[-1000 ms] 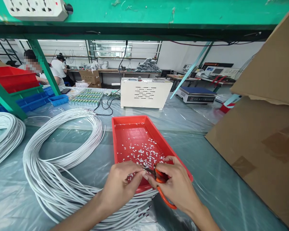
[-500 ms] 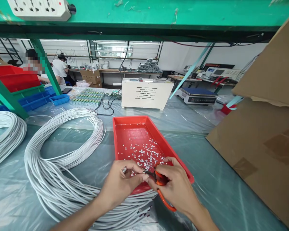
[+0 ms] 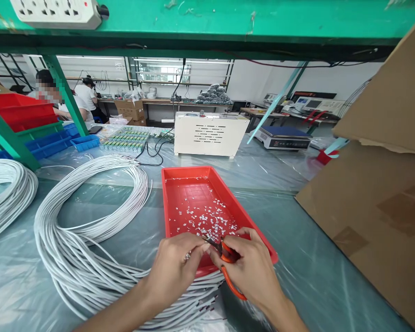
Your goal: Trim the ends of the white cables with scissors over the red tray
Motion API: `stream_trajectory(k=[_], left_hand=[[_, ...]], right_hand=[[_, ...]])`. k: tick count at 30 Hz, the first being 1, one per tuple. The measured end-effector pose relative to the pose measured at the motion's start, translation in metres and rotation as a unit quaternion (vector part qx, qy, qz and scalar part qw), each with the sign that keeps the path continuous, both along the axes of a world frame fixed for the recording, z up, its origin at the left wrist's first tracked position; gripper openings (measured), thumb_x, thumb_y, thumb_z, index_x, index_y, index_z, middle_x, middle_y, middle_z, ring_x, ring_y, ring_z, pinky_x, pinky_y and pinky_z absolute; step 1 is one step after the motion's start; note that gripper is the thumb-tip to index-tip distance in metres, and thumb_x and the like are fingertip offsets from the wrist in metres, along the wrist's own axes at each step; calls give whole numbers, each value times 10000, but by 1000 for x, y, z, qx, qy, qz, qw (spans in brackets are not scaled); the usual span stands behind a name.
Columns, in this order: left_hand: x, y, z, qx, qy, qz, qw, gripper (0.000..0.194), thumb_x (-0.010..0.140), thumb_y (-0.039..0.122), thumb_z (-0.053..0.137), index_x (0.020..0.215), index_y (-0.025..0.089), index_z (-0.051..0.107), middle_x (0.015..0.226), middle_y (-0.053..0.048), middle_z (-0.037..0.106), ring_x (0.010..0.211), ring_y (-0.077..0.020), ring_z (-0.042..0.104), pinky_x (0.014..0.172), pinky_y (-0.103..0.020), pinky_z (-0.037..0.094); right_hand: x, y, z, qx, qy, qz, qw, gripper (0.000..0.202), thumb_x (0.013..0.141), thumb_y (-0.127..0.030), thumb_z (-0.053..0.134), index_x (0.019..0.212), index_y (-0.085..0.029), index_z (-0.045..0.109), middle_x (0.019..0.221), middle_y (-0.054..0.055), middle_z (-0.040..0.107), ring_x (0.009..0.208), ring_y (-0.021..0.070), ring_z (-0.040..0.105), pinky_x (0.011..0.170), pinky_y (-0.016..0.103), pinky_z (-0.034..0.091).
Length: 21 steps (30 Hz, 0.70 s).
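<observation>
My right hand point(image 3: 251, 263) is closed around orange-handled scissors point(image 3: 232, 282), their dark blades pointing left over the near end of a red tray point(image 3: 186, 173). Thumb and forefinger of my left hand point(image 3: 180, 260) are pinched together at the blade tips; what they hold is too small and covered to make out. A small silvery thing shows between the left hand's curled fingers. White scraps point(image 3: 210, 219) lie scattered over the tray's floor. Beneath my hands, a bundle of white cables point(image 3: 124, 276) runs to dark-tipped ends near the tray's front edge.
At the far left lies another white cable coil point(image 3: 12, 198). Behind the tray stand a cream metal box point(image 3: 210, 136) and a scale point(image 3: 281, 138). Cardboard point(image 3: 376, 221) rises on the right, and a green shelf beam point(image 3: 207, 20) crosses above. Two people sit beyond the bench.
My left hand has turned slightly and shifted a little, still pinching at the blades. The scissors in my right hand have tilted and moved slightly left.
</observation>
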<state>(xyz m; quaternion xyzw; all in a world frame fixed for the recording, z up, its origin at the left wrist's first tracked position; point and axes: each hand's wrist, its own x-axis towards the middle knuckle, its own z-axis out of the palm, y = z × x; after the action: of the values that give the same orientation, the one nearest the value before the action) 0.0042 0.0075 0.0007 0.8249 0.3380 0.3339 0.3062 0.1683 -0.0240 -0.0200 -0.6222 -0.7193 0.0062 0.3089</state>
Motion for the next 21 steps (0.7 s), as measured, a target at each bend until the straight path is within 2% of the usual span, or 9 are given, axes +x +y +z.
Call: stream_trajectory(k=[4,7,9,12,14,15,17,21], left_hand=[[-2,6,9,-165,-69,-34,983,253,851,232,477,681,149,644,646,-34,657,606,-141,571,543,-205,402],[-3,9,8,-229,-99,-53,967,222,803,239,546,620,138,621,586,-30,642,557,-134,556,515,-204,395],[-3,8,4,-199,-94,-24,975,189,784,207,561,617,143,620,598,-30,655,563,-137,568,528,-207,403],[-2,2,-2,-50,-5,50,997,202,809,170,508,657,152,639,638,-42,671,581,-157,585,558,-234,396],[-1,-1,-5,45,61,76,994,241,833,172,461,683,142,646,630,-59,666,560,-173,583,550,-257,381],[0,-2,-5,65,74,80,992,254,842,175,446,690,138,647,628,-63,664,557,-178,584,549,-262,378],[0,-2,-3,35,52,69,996,251,848,180,448,701,147,649,652,-52,677,583,-172,600,561,-249,392],[0,3,0,-105,-42,39,993,192,825,188,509,718,177,669,711,-11,708,642,-150,624,557,-201,421]], right_hand=[[3,1,2,38,-15,16,999,384,727,-298,564,484,-201,284,448,-85,305,445,88,261,730,287,350],[2,1,1,14,-8,23,1000,403,726,-310,566,474,-200,272,439,-90,291,434,85,245,734,287,356],[0,1,-1,-24,3,17,1000,422,730,-333,567,474,-202,258,432,-76,315,462,103,304,667,264,361],[-3,0,-5,-67,16,4,998,458,734,-372,568,475,-203,231,426,-52,355,530,137,391,561,238,331],[-5,0,-6,-72,18,-3,997,473,737,-399,563,479,-203,218,425,-50,355,532,138,395,552,237,325],[-5,1,-6,-69,17,-6,997,474,736,-408,561,482,-203,217,424,-52,348,526,136,389,557,239,328],[-5,2,-6,-58,19,-7,998,460,725,-410,568,486,-204,232,427,-60,337,510,128,375,593,252,347],[-1,4,-3,-47,51,-7,998,401,708,-383,590,509,-208,289,458,-64,381,512,126,397,653,295,375]])
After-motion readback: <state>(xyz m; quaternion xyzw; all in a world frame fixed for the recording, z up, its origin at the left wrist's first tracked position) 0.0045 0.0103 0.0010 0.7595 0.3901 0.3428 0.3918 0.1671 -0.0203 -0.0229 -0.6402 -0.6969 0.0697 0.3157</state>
